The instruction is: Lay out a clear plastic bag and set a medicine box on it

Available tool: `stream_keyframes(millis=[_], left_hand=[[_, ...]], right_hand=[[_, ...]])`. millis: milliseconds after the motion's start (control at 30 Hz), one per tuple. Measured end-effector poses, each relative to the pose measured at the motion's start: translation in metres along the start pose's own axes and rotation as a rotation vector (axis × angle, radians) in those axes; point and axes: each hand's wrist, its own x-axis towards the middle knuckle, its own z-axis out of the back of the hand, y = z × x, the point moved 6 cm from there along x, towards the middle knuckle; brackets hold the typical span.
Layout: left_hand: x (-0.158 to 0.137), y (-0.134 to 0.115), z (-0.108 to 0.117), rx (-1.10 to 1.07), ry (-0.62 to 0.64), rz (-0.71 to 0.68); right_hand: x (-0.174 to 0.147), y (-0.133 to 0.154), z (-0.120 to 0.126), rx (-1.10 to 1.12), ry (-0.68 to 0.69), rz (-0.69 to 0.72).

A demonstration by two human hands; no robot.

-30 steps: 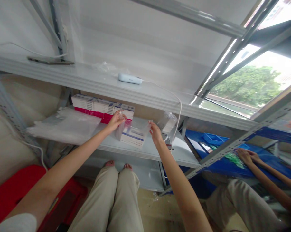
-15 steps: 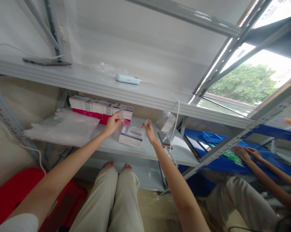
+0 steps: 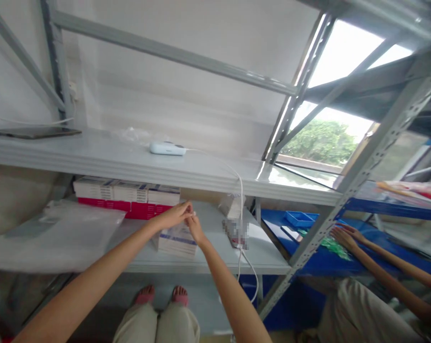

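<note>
My left hand (image 3: 179,214) and my right hand (image 3: 195,228) meet above a short stack of white boxes with blue print (image 3: 177,242) on the lower shelf. The fingers of both are closed and pressed together at the tips. A tiny pale bit shows between them, too small to name. Hazy clear plastic lies along the left side of the stack. Behind my left hand stands a row of similar white boxes (image 3: 129,191) in red trays (image 3: 113,205). A pile of clear plastic bags (image 3: 58,233) lies to the left.
A bagged white box (image 3: 233,206) and a phone (image 3: 233,240) with a white cable sit on the right. The upper shelf (image 3: 208,171) overhangs the back, carrying a pale blue device (image 3: 167,148) and a dark tablet (image 3: 36,132). Another person's hands (image 3: 346,237) work at a blue table.
My hands, apart on either side of the box stack before, have come together above it. The view has shifted, so the shelves sit lower and further left in the picture.
</note>
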Motion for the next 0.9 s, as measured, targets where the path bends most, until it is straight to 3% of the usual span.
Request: stream_keyframes(millis=[133, 267, 367, 467, 633, 767, 900], left_hand=[[-0.013, 0.013, 0.013, 0.028, -0.016, 0.048], [-0.022, 0.008, 0.019, 0.264, 0.032, 0.012], [-0.025, 0.008, 0.020, 0.417, -0.005, -0.024], [-0.031, 0.014, 0.016, 0.542, -0.032, -0.100], [-0.048, 0.024, 0.001, 0.644, -0.066, -0.303], [-0.053, 0.027, 0.002, 0.639, -0.190, -0.402], [-0.057, 0.031, -0.001, 0.609, -0.317, -0.480]], right_hand=[[-0.008, -0.002, 0.000, -0.001, -0.035, -0.025], [-0.012, 0.000, -0.008, -0.018, 0.022, -0.056], [-0.010, -0.001, -0.008, -0.015, -0.028, -0.039], [-0.011, 0.001, -0.002, 0.010, -0.122, 0.004], [-0.021, 0.007, 0.002, 0.097, -0.114, 0.077], [-0.026, 0.000, 0.006, 0.116, -0.199, 0.048], [-0.019, -0.021, 0.003, 0.173, -0.156, -0.098]])
